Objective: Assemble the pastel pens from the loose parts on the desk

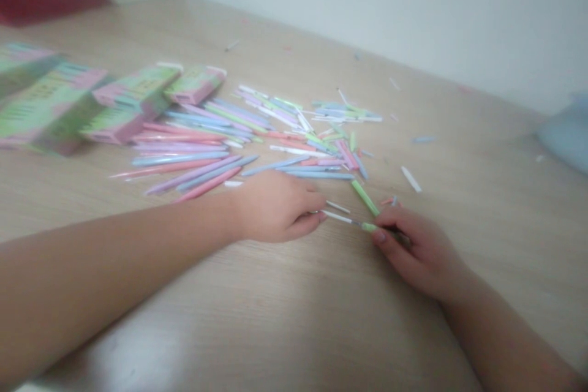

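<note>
My left hand (285,205) is closed, its thumb and fingers pinching a thin white pen refill (337,217). The refill's tip points right and meets a short light-green pen piece (368,227). That piece is pinched between the thumb and finger of my right hand (416,251). A longer green pen barrel (365,198) slants just above my right fingertips; whether they touch it I cannot tell. Another thin pale stick (339,206) lies beside my left fingers. The picture is blurred.
Pink, purple and blue pens (193,171) lie heaped left of centre. Behind them are loose refills and pen parts (344,111). Green-and-pink boxes (50,104) stand at the left. A white piece (411,179) lies at the right, and a wall (390,18) rises behind the table (257,312).
</note>
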`<action>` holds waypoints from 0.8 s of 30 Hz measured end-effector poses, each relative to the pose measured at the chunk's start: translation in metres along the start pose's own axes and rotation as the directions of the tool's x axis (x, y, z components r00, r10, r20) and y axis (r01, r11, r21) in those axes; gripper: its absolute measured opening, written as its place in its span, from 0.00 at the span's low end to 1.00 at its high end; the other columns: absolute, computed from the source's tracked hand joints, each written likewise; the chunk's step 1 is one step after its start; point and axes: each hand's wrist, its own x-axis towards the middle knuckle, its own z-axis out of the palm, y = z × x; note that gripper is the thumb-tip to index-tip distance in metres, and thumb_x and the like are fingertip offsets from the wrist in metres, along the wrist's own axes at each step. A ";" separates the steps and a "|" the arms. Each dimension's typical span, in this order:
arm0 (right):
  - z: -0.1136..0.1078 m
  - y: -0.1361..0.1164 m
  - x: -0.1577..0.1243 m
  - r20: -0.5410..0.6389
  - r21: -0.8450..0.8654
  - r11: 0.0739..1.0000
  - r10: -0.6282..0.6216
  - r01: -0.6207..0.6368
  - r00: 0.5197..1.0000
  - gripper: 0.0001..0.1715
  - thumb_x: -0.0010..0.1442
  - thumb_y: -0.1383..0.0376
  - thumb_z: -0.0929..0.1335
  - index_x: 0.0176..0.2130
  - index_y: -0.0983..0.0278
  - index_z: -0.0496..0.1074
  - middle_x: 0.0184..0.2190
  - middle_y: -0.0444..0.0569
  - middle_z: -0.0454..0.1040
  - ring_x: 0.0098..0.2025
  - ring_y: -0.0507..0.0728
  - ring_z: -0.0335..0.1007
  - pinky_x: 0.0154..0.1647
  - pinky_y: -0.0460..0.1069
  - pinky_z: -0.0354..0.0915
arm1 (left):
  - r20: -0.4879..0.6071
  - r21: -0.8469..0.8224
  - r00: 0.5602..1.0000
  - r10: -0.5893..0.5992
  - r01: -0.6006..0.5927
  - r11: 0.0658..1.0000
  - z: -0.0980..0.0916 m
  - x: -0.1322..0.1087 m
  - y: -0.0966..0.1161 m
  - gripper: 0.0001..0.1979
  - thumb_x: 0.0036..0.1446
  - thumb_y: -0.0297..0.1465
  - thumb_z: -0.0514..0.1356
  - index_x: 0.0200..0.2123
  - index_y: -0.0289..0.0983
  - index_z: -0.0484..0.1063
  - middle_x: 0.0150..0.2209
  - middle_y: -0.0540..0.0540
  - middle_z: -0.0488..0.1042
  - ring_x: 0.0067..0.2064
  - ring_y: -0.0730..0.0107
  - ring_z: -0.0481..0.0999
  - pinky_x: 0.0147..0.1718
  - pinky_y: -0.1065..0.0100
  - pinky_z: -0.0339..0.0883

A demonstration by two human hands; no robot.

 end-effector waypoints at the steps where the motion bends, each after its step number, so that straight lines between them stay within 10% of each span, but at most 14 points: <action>1: 0.000 0.000 0.000 -0.001 0.003 1.000 0.006 -0.006 1.000 0.10 0.75 0.58 0.66 0.39 0.58 0.71 0.30 0.43 0.67 0.33 0.57 0.65 0.38 0.54 0.60 | -0.002 0.001 1.000 -0.001 0.001 1.000 0.000 0.000 0.000 0.16 0.73 0.40 0.53 0.36 0.41 0.73 0.36 0.47 0.79 0.36 0.61 0.79 0.32 0.62 0.62; 24: 0.023 -0.024 0.006 -0.104 -0.207 0.974 0.070 -0.091 0.992 0.09 0.72 0.56 0.69 0.43 0.56 0.78 0.36 0.47 0.84 0.37 0.63 0.80 0.41 0.57 0.70 | 0.037 -0.057 0.999 0.030 -0.028 0.998 0.004 0.001 0.004 0.16 0.75 0.43 0.54 0.50 0.43 0.78 0.43 0.45 0.81 0.45 0.57 0.82 0.42 0.60 0.70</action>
